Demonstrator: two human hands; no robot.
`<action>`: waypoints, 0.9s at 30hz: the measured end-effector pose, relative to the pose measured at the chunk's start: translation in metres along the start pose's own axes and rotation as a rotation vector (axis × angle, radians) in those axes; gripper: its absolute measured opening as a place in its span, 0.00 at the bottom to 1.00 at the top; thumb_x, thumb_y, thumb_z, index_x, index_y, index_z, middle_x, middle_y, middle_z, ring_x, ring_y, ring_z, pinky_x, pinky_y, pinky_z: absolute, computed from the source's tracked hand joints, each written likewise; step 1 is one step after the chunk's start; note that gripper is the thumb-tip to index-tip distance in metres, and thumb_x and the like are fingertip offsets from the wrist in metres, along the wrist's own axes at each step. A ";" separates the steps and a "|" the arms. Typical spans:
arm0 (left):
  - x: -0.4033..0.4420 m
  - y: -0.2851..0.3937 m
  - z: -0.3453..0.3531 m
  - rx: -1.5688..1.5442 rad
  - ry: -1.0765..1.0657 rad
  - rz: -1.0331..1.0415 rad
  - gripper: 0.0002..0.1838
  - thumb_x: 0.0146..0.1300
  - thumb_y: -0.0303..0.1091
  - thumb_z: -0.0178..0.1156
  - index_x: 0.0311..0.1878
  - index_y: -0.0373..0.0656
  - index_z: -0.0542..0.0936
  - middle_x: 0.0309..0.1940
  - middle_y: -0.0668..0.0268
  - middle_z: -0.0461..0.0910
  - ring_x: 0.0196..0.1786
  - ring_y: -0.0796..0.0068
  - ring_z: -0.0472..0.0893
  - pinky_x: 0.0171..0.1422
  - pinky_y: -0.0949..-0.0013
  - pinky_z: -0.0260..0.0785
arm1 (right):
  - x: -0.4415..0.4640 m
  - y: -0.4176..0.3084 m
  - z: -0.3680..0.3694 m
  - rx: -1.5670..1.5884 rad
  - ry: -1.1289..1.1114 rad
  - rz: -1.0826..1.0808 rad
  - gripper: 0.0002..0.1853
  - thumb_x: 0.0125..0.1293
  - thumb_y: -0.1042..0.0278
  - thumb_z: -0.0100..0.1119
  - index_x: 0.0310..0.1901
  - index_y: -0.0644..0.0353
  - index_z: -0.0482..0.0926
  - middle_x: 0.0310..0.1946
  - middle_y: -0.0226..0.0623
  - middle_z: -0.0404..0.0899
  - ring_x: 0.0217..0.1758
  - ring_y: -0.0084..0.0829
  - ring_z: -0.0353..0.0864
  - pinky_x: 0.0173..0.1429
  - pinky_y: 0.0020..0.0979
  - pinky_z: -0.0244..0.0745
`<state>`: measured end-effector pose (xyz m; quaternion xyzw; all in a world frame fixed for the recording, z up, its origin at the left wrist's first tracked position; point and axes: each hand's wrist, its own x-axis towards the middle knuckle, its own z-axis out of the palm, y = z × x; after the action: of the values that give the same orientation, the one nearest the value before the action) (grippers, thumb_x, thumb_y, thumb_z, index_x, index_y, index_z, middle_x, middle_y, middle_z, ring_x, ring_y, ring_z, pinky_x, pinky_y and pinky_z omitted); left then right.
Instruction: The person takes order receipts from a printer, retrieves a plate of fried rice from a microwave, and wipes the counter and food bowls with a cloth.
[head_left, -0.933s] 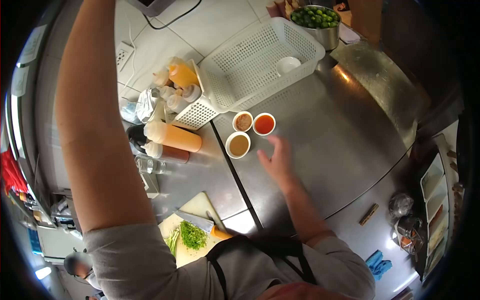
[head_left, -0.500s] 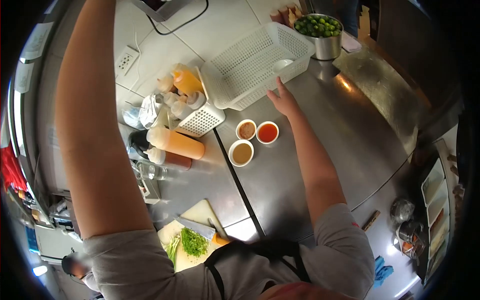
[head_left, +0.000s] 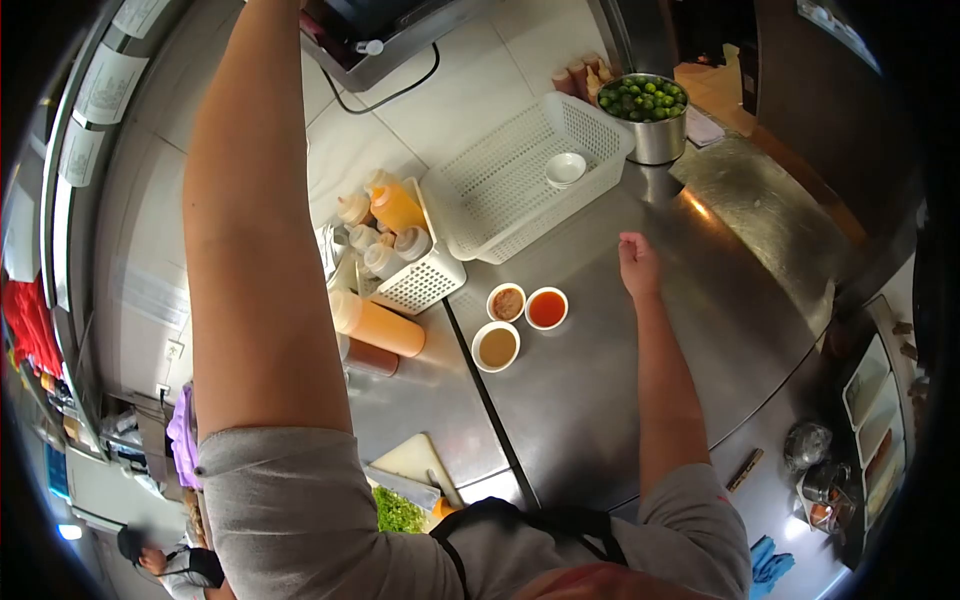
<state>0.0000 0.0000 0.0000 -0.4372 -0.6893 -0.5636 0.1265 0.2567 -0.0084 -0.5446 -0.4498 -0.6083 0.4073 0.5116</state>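
My right hand (head_left: 638, 264) hovers over the steel counter (head_left: 590, 400), its fingers curled in and nothing visible in them. My left arm (head_left: 255, 220) reaches up past the top edge, so my left hand is hidden. Left of my right hand stand three small white cups: one with red sauce (head_left: 547, 308), one with a chunky brown sauce (head_left: 506, 302) and one with a tan sauce (head_left: 497, 347). A white perforated basket (head_left: 500, 245) lies beyond them, holding a small white bowl (head_left: 565, 170) at its right end.
A metal pot (head_left: 655, 142) of small green fruit stands at the far right. Several squeeze bottles (head_left: 397, 208) fill a smaller basket (head_left: 425, 280). A knife (head_left: 405, 487) lies on a cutting board (head_left: 420, 458) beside chopped greens (head_left: 398, 512). Another person (head_left: 180, 570) is at lower left.
My right hand has drawn back from the basket's edge and its fingers have curled in. The view has shifted, showing more of the small bowl. My left arm stays raised.
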 end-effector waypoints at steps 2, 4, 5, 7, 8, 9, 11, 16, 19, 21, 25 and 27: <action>-0.021 0.004 -0.004 0.043 -0.055 0.115 0.17 0.55 0.36 0.53 0.44 0.35 0.72 0.43 0.52 0.72 0.46 0.57 0.70 0.48 0.59 0.62 | -0.002 0.003 0.004 -0.038 0.001 0.014 0.08 0.55 0.70 0.50 0.36 0.61 0.74 0.31 0.40 0.76 0.34 0.33 0.76 0.39 0.27 0.70; -0.029 0.005 -0.006 0.171 -0.044 0.321 0.13 0.55 0.34 0.51 0.40 0.36 0.72 0.37 0.55 0.74 0.41 0.63 0.72 0.44 0.66 0.63 | 0.001 -0.004 0.002 -0.088 0.023 -0.027 0.07 0.55 0.70 0.50 0.35 0.61 0.74 0.30 0.40 0.76 0.33 0.34 0.76 0.39 0.27 0.70; -0.026 -0.001 -0.004 0.156 0.009 0.413 0.13 0.55 0.33 0.50 0.40 0.35 0.72 0.37 0.55 0.74 0.41 0.63 0.72 0.45 0.66 0.63 | 0.000 -0.010 0.000 -0.113 0.034 -0.047 0.07 0.54 0.70 0.50 0.34 0.61 0.74 0.30 0.41 0.76 0.33 0.34 0.76 0.38 0.27 0.70; -0.020 -0.009 -0.008 0.133 0.133 0.594 0.13 0.55 0.33 0.49 0.40 0.34 0.71 0.37 0.54 0.73 0.41 0.64 0.72 0.45 0.66 0.62 | 0.002 0.000 0.001 -0.022 0.033 -0.062 0.07 0.54 0.70 0.51 0.34 0.61 0.74 0.29 0.41 0.76 0.32 0.34 0.76 0.37 0.27 0.70; -0.043 0.001 -0.014 0.017 0.148 0.507 0.12 0.55 0.33 0.48 0.38 0.33 0.70 0.33 0.54 0.74 0.39 0.62 0.72 0.45 0.66 0.62 | 0.005 0.007 0.002 0.025 0.024 -0.080 0.07 0.54 0.70 0.51 0.33 0.61 0.74 0.28 0.41 0.76 0.31 0.34 0.76 0.37 0.27 0.70; -0.054 0.001 -0.020 -0.054 0.159 0.579 0.09 0.56 0.32 0.47 0.34 0.34 0.70 0.29 0.58 0.73 0.35 0.66 0.72 0.40 0.68 0.64 | 0.006 0.008 0.001 0.028 0.030 -0.081 0.07 0.54 0.70 0.52 0.33 0.61 0.74 0.27 0.40 0.76 0.31 0.33 0.76 0.37 0.27 0.70; -0.056 0.000 -0.045 -0.258 -0.120 0.302 0.06 0.57 0.31 0.47 0.32 0.38 0.70 0.27 0.63 0.72 0.32 0.72 0.72 0.38 0.72 0.64 | 0.005 0.009 -0.001 0.030 0.036 -0.087 0.06 0.54 0.70 0.52 0.32 0.62 0.74 0.26 0.39 0.76 0.30 0.30 0.76 0.37 0.27 0.70; -0.116 0.023 -0.128 -0.372 -0.419 0.363 0.09 0.57 0.30 0.48 0.41 0.39 0.69 0.31 0.68 0.74 0.34 0.77 0.73 0.39 0.73 0.64 | 0.000 -0.018 -0.001 0.422 0.023 0.230 0.13 0.56 0.63 0.53 0.40 0.61 0.71 0.32 0.34 0.75 0.32 0.26 0.74 0.35 0.26 0.68; -0.141 0.021 -0.184 -0.023 -0.556 0.437 0.08 0.57 0.28 0.48 0.40 0.39 0.72 0.34 0.71 0.75 0.36 0.78 0.72 0.47 0.76 0.62 | -0.024 -0.119 -0.001 0.675 -0.180 0.305 0.23 0.57 0.51 0.49 0.49 0.58 0.67 0.39 0.35 0.72 0.38 0.27 0.72 0.40 0.26 0.66; -0.181 0.020 -0.208 0.112 -0.633 0.490 0.06 0.56 0.26 0.48 0.36 0.38 0.73 0.32 0.71 0.74 0.35 0.77 0.72 0.45 0.76 0.63 | -0.051 -0.208 0.004 0.881 -0.471 0.124 0.26 0.58 0.47 0.44 0.50 0.59 0.67 0.42 0.37 0.72 0.43 0.28 0.71 0.46 0.28 0.63; -0.244 0.006 -0.238 0.433 -0.767 0.602 0.08 0.52 0.24 0.49 0.37 0.38 0.72 0.27 0.64 0.74 0.32 0.73 0.73 0.38 0.72 0.65 | -0.105 -0.343 0.014 1.260 -0.838 -0.008 0.24 0.59 0.49 0.43 0.49 0.60 0.67 0.45 0.40 0.71 0.45 0.30 0.71 0.49 0.29 0.64; -0.269 -0.007 -0.250 0.404 -0.861 0.663 0.11 0.48 0.28 0.49 0.37 0.43 0.73 0.26 0.56 0.75 0.28 0.60 0.75 0.35 0.64 0.67 | -0.121 -0.374 0.026 1.326 -0.848 0.073 0.22 0.59 0.53 0.45 0.49 0.62 0.68 0.44 0.40 0.72 0.45 0.30 0.72 0.49 0.30 0.65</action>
<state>0.0724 -0.3455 -0.1007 -0.7869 -0.5987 -0.1225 0.0857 0.1910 -0.2246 -0.2216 0.1233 -0.3665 0.8385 0.3839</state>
